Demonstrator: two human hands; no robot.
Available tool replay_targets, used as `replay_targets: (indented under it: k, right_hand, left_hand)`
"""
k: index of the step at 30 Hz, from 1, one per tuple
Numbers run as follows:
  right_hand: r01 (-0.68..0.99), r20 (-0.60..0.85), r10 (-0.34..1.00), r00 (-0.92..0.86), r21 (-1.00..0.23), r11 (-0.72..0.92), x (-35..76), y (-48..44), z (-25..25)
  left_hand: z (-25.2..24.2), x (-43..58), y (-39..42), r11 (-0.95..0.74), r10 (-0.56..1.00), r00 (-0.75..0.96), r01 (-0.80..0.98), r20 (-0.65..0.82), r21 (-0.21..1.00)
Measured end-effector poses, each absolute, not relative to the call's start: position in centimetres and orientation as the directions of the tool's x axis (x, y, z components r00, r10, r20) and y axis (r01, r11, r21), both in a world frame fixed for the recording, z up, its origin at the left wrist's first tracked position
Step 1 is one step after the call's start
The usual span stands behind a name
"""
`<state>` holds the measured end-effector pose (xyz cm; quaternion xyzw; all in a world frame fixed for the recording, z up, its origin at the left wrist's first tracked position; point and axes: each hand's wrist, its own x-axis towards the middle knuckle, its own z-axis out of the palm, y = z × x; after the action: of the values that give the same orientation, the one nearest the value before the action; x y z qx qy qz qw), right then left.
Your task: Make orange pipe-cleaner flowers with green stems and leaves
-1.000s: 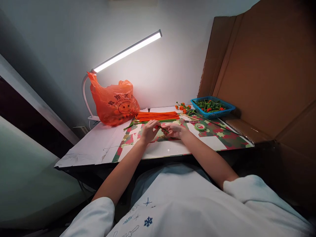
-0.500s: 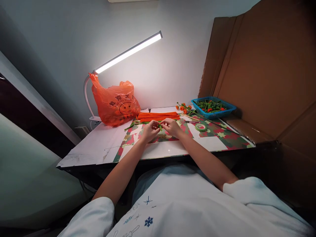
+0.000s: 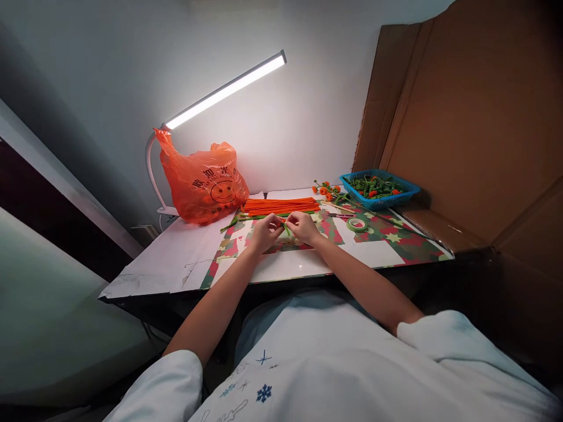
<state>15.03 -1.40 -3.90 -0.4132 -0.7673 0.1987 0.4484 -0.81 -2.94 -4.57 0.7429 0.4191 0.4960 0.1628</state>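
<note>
My left hand (image 3: 266,232) and my right hand (image 3: 303,227) meet over the middle of the table, fingertips pinched close together. Between them is a small green pipe cleaner piece (image 3: 287,230), with a bit of orange showing at the fingertips; the fingers hide most of it. Just beyond my hands lies a bundle of orange pipe cleaners (image 3: 279,206). Green pipe cleaners (image 3: 246,217) lie along its near side. To the right of my right hand is a roll of green tape (image 3: 356,225).
A blue basket (image 3: 380,203) of green and orange pieces stands at the back right, beside orange pipe-cleaner flowers (image 3: 326,191). An orange plastic bag (image 3: 202,184) sits at the back left under a lit lamp (image 3: 226,89). Tall cardboard (image 3: 461,129) walls the right side.
My fingers have shifted slightly around the small green piece, and a bit of orange now shows between them. The whole view has moved a little; the other things lie as before.
</note>
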Motion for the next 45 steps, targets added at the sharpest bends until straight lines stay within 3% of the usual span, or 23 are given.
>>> replay_targets:
  k: [3,9,15,23,31,36,41,45]
  right_hand:
    - [0.392,0.458,0.862,-0.218,-0.768,0.507,15.0,-1.3,-4.0]
    - [0.321,0.498,0.828,-0.257,-0.765,0.559,15.4,-1.5,-3.5]
    - [0.284,0.445,0.876,-0.185,-0.829,0.481,15.8,-1.4,-3.1]
    - [0.473,0.453,0.823,-0.344,-0.673,0.568,15.4,-1.7,-3.5]
    - [0.418,0.500,0.800,-0.331,-0.682,0.600,14.8,-2.0,-4.1]
    - [0.427,0.493,0.732,-0.470,-0.599,0.677,15.4,-2.0,-3.8]
    - [0.438,0.505,0.670,-0.544,-0.511,0.740,16.0,-2.1,-3.2]
    - [0.415,0.518,0.673,-0.527,-0.534,0.736,15.9,-2.0,-3.1]
  left_hand:
    - [-4.4,-0.6,-3.1,-0.588,0.796,0.159,0.430,0.584,0.685]
    - [-4.4,-0.8,-2.9,-0.491,0.866,0.075,0.309,0.494,0.814]
    - [-4.1,-1.0,-2.8,-0.385,0.921,0.004,0.159,0.390,0.909]
    - [-4.8,-1.0,-2.3,-0.394,0.917,0.009,0.187,0.399,0.900]
    - [-4.9,-0.9,-2.2,-0.392,0.918,0.015,0.200,0.397,0.898]
    - [-4.2,-0.9,-2.9,-0.407,0.913,0.124,0.309,0.388,0.859]
    - [-3.7,-1.0,-3.3,-0.340,0.928,0.237,0.228,0.286,0.913]
    - [-3.8,-0.8,-3.3,-0.300,0.942,0.204,0.161,0.266,0.940]
